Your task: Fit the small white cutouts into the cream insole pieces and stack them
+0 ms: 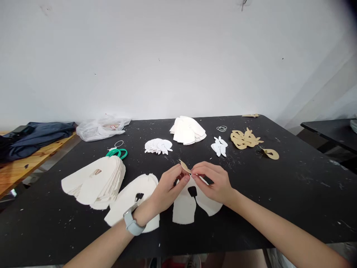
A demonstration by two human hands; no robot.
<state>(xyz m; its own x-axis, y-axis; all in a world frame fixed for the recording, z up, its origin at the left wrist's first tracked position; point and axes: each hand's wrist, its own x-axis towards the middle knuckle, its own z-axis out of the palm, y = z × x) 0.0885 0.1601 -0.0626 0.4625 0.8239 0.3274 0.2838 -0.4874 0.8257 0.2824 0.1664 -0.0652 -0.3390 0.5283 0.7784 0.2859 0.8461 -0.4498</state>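
Observation:
My left hand (169, 186), with a pale watch at its wrist, and my right hand (213, 182) meet near the middle of the table. Both pinch a small tan piece (185, 167) between their fingertips. Beneath them lies a white cut-out piece (184, 210) with a dark opening, partly hidden by the hands. Another white cut-out (125, 203) lies under and left of my left forearm. A thick stack of similar white pieces (95, 180) sits farther left.
On the black table (251, 216) lie green rings (122, 153), small white pieces (158, 146), a white pile (187, 130), more white pieces (219, 146), tan cut-outs (244, 139), a single tan piece (271, 153) and a plastic bag (102, 127). Dark cloth (47, 136) rests on a wooden surface.

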